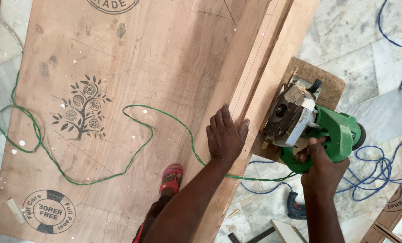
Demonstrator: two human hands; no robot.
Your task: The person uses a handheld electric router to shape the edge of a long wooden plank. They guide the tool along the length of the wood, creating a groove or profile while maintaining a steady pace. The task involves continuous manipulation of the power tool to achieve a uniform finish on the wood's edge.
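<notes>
Both hands are at work on a woodcut: the left hand point(225, 135) presses flat, fingers spread, on a long wooden strip point(250, 76) laid as a guide along the edge of a plywood sheet point(120, 81), while the right hand point(320, 164) is clenched around the handle of a green circular saw point(313, 121). The saw rests at the sheet's edge on a small chipboard offcut point(329, 85), just beside the strip, its blade guard facing the guide. Judging by this stance, the cut is being lined up or is only just starting, since no fresh kerf is plainly visible. The next move would call for steady downward pressure on the strip and a straight push of the saw along it. A green power cord point(138, 117) loops across the plywood near a foot in a red sandal point(171, 177). Farther out, blue cable point(381, 173) tangles over the marble floor point(345, 36) beside a small drill point(294, 208).
</notes>
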